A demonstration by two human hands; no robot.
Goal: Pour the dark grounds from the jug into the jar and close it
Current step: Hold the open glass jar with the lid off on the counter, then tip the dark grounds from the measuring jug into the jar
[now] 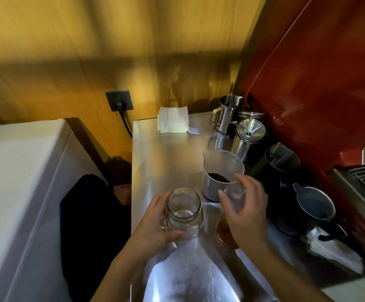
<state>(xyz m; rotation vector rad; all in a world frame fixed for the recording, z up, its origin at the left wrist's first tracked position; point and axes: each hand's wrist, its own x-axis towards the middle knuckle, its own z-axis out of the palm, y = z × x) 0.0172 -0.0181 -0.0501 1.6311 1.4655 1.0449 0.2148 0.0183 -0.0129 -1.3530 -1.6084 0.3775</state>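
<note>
1. The left hand (155, 227) is wrapped around the side of the glass jar (182, 211), with the fingers closed on it. The jar stands upright on the steel tabletop (166, 153), near its left edge. Its mouth is open and it looks empty.
2. The right hand (246, 209) has its fingers spread apart and holds nothing. The fingertips are at the near wall of the plastic jug (222, 171); I cannot tell if they touch it.
3. The jug stands upright just behind and to the right of the jar. The dark grounds (217, 177) lie at its bottom.
4. A gold-coloured lid (224, 234) lies flat on the tabletop, partly hidden under the right wrist, just to the right of the jar.
5. Along the right edge of the tabletop stand several steel pitchers (228, 112) and a black pitcher (308, 205).
6. White folded paper (173, 123) lies at the far edge.
</note>
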